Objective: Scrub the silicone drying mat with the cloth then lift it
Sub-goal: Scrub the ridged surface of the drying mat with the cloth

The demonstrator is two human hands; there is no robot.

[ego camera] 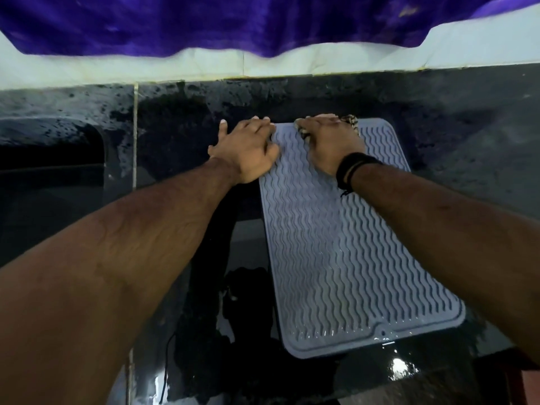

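Observation:
A grey silicone drying mat point(336, 244) with wavy ridges lies flat on the wet black countertop point(181, 135), its long side running away from me. My left hand point(248, 147) rests flat on the mat's far left corner, fingers spread, thumb out on the counter. At the mat's far edge my right hand point(330, 141) presses down on a patterned brown and cream cloth point(350, 122). Only bits of the cloth show past my fingers. A dark band sits on my right wrist.
A sink basin point(49, 159) opens in the counter at the left. A white tiled wall point(204, 65) runs behind the counter, with purple fabric point(233, 21) hanging over it. Water pools near the mat's near edge point(400, 366).

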